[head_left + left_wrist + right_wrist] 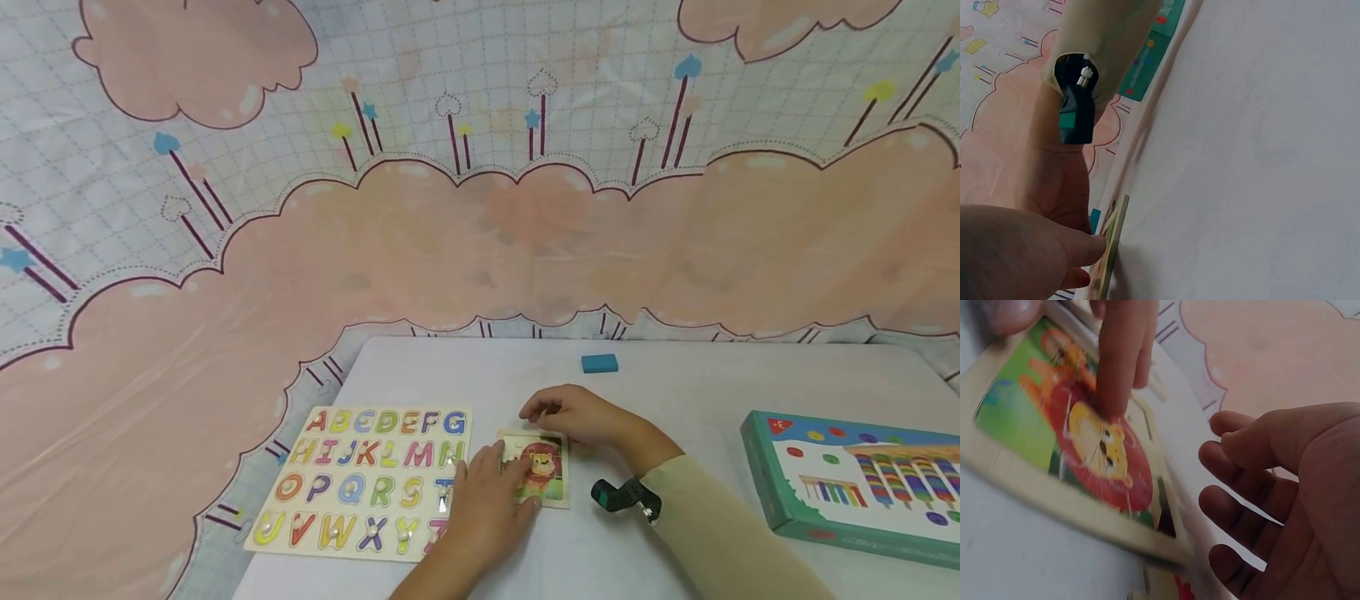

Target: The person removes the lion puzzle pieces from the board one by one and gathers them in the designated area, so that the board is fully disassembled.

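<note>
A small wooden-framed lion picture puzzle (553, 492) lies beside the alphabet board in the head view. My left hand (491, 504) is over its left side, with one fingertip touching the lion picture (1094, 447) and the thumb by the frame's near edge. In the left wrist view the thumb of my left hand (1019, 253) meets the puzzle's edge (1117, 240). Just past the puzzle's top edge is my right hand (581, 414), fingers loosely curved around nothing; the right wrist view shows that hand (1285, 487) apart from the picture.
The alphabet board (281, 533) with knobbed letters lies at the left, partly under my left hand. A blue block (599, 363) sits near the white table's far edge. At the right lies a green-edged toy box (870, 492). My right wrist wears a dark camera (626, 497).
</note>
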`<state>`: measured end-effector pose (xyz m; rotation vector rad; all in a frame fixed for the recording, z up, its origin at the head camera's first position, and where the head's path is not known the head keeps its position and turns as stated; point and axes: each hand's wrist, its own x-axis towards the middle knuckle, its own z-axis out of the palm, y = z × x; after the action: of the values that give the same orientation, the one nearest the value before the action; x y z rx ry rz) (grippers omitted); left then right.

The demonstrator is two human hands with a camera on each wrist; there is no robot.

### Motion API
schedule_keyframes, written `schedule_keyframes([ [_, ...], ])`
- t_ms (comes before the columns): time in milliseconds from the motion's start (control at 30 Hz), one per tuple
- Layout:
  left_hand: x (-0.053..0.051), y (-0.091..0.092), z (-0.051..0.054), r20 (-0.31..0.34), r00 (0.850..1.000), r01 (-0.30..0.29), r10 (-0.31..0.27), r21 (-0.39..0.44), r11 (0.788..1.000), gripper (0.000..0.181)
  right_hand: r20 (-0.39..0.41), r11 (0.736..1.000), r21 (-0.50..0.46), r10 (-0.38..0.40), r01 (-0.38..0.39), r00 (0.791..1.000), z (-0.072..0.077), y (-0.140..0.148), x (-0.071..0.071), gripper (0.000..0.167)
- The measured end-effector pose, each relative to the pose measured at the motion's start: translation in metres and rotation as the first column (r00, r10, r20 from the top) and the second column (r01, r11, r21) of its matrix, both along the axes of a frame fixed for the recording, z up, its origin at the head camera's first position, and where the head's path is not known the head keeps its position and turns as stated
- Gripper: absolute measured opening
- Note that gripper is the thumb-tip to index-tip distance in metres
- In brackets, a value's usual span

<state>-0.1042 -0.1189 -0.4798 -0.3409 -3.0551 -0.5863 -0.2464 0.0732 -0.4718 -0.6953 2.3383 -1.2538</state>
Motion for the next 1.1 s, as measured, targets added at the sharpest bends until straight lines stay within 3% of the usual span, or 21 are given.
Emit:
schedule_keyframes([
  [200,0.0,0.005,-0.005,0.031,0.999,-0.022,0.022,0.005,1.0,0.053,0.007,0.998,0.05,0.023,-0.023,1.0,0.0,-0.013,-0.001,0.027],
  [533,0.003,0.006,-0.008,0.018,0.999,-0.03,0.03,-0.023,0.999,0.051,0.052,0.983,0.162,0.079,-0.087,0.996,0.002,-0.022,-0.001,0.036],
  [733,0.002,0.008,-0.01,0.032,0.999,-0.024,0.025,-0.027,0.999,0.051,0.103,0.983,0.166,0.062,-0.079,0.993,0.0,-0.02,-0.004,0.037],
  [1100,0.005,0.008,-0.009,0.023,0.999,-0.024,0.025,-0.05,0.998,0.051,0.081,0.975,0.172,0.13,-0.143,0.988,0.003,-0.016,-0.006,0.036],
])
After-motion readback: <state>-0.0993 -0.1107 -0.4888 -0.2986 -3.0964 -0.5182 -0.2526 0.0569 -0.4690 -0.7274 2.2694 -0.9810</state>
